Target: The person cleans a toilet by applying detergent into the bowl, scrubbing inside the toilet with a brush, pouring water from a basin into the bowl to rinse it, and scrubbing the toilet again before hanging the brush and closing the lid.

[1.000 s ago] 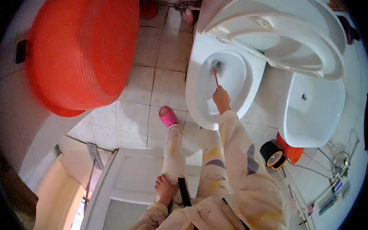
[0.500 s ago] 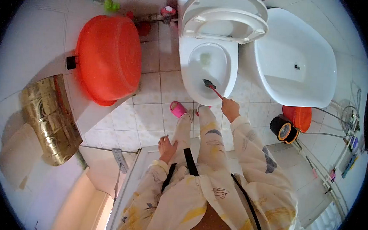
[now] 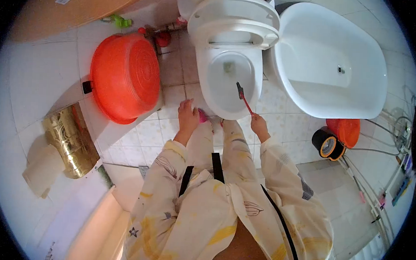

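My right hand (image 3: 260, 127) is closed round the red handle of a brush (image 3: 246, 103). The dark brush head is raised over the front part of the white toilet bowl (image 3: 209, 90). Some greenish water shows at the bottom of the bowl, and the toilet seat (image 3: 273, 37) and lid are up. My left hand (image 3: 188, 117) is held out left of the bowl, above a pink slipper (image 3: 202, 116), with its fingers apart and nothing in it.
A large orange basin (image 3: 126, 77) leans at the left, near a gold container (image 3: 70, 140). On the right are a white tub (image 3: 330, 96), an orange bucket (image 3: 349, 131) and a black-and-orange object (image 3: 328, 145). A brown surface (image 3: 83, 8) crosses the upper left.
The brush has come up from the bottom of the bowl toward its front right. My left hand has moved from beside my leg forward toward the toilet. The view has shifted and shows more of the tub.
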`<state>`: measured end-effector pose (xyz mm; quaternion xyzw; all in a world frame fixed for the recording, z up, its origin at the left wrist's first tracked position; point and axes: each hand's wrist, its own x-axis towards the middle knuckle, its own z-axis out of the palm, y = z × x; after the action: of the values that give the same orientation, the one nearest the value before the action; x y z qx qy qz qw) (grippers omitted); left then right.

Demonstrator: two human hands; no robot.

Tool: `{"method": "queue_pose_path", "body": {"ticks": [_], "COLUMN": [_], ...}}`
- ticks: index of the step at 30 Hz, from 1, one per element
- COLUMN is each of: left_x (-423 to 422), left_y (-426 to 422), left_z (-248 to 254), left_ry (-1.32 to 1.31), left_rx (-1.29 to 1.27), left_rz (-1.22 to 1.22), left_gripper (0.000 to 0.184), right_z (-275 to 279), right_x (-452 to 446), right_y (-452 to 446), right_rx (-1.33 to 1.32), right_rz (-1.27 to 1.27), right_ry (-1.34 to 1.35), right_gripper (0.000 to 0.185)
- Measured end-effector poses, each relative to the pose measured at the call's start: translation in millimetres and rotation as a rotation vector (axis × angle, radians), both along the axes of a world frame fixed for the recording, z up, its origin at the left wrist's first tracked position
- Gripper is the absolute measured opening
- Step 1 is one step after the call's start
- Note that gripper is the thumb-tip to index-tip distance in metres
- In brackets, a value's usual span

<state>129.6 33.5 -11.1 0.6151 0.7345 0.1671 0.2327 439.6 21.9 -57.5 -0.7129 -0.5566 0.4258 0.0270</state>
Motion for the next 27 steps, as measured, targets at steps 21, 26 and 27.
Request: {"method": "queue_pose_path", "body": {"ticks": [21,26,27], "left_x": [67,71,71], "left_y": [318,308,304], "left_z": [181,192,192], "left_ry": [0.150,0.199,0.194], "left_rx": [0.549,0.503,0.483], "left_rz": [-0.660,-0.741,-0.767], "left_gripper": [0.044,0.041,0.041], "right_z": [11,33,45], "right_x": [-73,-84,-88], "right_y": [-3,10,14], "right_rx": [0.001,-0.117,-0.157], "right_rz": [-0.300,-0.344,-0.389], "right_ry": [-0.039,-0.070,-0.100], "right_gripper": [0.031,0.034,0.033]}}
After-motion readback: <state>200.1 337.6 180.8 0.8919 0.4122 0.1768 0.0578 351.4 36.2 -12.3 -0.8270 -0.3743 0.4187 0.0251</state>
